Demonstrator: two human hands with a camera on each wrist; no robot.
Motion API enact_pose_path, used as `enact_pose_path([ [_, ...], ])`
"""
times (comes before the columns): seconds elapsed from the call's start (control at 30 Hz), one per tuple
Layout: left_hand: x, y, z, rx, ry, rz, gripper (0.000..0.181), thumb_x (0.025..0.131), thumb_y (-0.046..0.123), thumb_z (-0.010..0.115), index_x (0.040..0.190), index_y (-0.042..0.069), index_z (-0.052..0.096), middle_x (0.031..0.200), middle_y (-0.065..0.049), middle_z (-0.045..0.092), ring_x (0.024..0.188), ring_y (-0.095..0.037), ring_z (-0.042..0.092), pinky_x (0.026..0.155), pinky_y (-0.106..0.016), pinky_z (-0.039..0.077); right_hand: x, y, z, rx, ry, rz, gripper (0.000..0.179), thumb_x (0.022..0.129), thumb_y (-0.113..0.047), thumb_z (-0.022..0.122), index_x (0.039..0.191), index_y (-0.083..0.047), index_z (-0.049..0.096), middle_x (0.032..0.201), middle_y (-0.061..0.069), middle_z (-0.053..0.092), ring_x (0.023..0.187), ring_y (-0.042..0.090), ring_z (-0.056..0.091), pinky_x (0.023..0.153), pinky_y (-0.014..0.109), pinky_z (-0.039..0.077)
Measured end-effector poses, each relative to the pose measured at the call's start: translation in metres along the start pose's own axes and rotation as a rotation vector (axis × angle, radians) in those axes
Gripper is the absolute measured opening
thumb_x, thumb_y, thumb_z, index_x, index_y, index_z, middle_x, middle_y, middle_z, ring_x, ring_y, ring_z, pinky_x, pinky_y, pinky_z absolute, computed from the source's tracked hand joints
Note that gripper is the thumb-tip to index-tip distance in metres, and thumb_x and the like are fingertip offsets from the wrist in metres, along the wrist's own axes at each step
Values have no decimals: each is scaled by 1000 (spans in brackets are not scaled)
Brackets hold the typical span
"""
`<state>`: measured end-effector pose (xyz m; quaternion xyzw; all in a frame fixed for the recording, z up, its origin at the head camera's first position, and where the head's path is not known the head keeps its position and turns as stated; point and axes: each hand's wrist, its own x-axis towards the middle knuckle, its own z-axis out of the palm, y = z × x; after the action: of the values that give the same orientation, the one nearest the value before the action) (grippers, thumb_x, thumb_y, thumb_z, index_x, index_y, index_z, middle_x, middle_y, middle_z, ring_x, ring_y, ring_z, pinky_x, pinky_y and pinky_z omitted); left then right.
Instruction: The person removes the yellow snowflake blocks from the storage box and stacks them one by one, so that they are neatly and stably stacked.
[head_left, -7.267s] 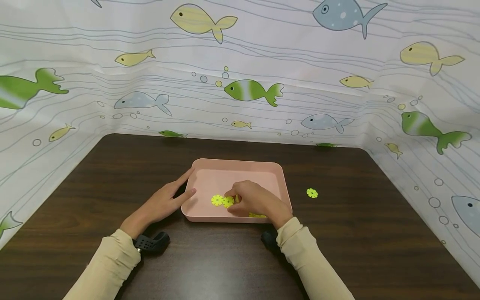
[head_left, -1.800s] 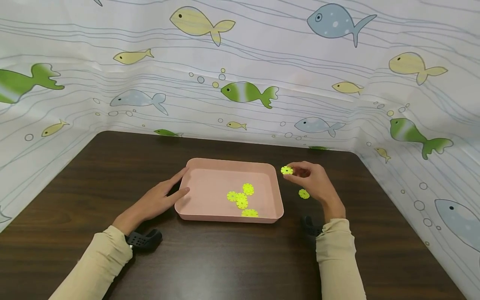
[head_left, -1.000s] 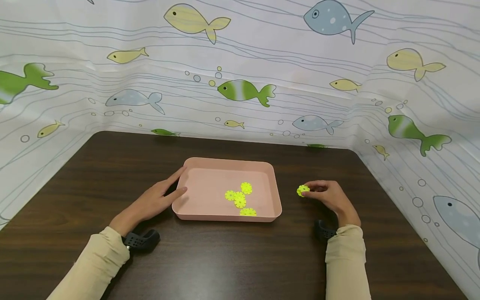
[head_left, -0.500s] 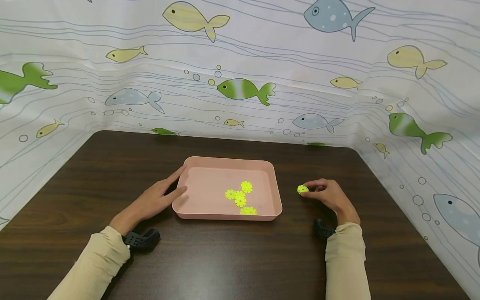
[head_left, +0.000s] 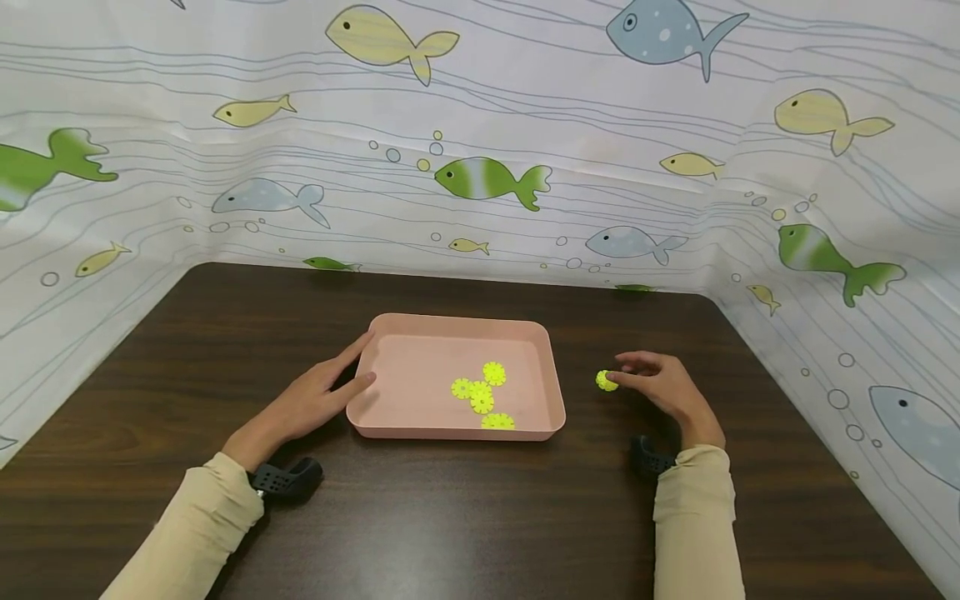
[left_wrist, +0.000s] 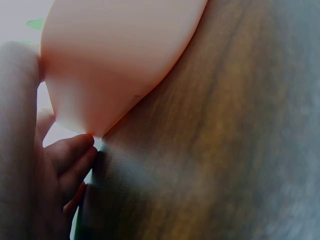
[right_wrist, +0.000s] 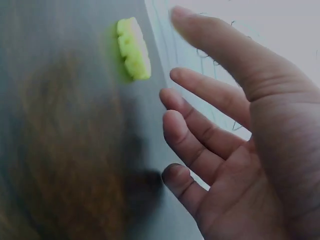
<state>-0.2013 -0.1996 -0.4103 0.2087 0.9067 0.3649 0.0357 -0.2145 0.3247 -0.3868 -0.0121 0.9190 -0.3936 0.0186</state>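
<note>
My left hand [head_left: 300,410] lies against the left side of a pink tray [head_left: 408,400], its fingers fairly straight. In the left wrist view, fingertips touch the outside of the tray wall [left_wrist: 115,55]. Inside the tray, towards its right, lie several yellow-green notched plastic discs [head_left: 482,398], some overlapping. To the right of the tray, my right hand [head_left: 663,387] hovers with fingers parted beside a small pile of these discs [head_left: 606,381] on the table. The right wrist view shows a gap between the fingertips and that pile [right_wrist: 133,50], which looks more than one disc thick.
The dark wooden table [head_left: 450,517] extends around the tray on all sides. A white sheet printed with fish [head_left: 487,100] walls it in at the back and both sides. Black wrist straps [head_left: 288,479] sit on both wrists.
Earlier my right hand picked among the discs in the tray, then carried one right to the lone disc on the table. It has now let go there. The left hand stays on the tray.
</note>
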Motion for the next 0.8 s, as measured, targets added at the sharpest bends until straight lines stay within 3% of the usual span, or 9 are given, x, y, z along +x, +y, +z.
enact_pose_path([
  [0.17, 0, -1, 2, -3, 7, 7, 73, 109, 46, 49, 168, 25, 12, 170, -17, 20, 150, -48, 29, 113, -73, 28, 0, -16, -2, 10, 40, -54, 55, 98, -43, 72, 132, -1, 67, 127, 20, 67, 113, 32, 61, 101, 48, 49],
  [0.4, 2, -1, 5, -7, 13, 20, 73, 109, 47, 49, 168, 23, 14, 170, -16, 22, 150, -46, 31, 114, -71, 30, 5, -53, 9, 49, 98, -119, 49, 97, -43, 73, 127, -4, 72, 120, 16, 71, 104, 27, 63, 90, 38, 51],
  [0.6, 1, -2, 3, 5, 24, 17, 73, 109, 47, 48, 168, 23, 14, 169, -16, 22, 149, -46, 33, 113, -71, 30, 15, -94, 43, 103, 70, -207, 36, 96, -31, 76, 121, -5, 76, 113, 13, 74, 96, 26, 65, 83, 35, 55],
  [0.8, -1, -3, 2, 6, 24, 12, 73, 109, 48, 49, 168, 23, 14, 169, -16, 22, 149, -46, 32, 113, -70, 30, 23, -127, 79, 120, -49, -254, 29, 95, -25, 78, 117, -5, 78, 106, 9, 73, 89, 26, 60, 76, 34, 53],
])
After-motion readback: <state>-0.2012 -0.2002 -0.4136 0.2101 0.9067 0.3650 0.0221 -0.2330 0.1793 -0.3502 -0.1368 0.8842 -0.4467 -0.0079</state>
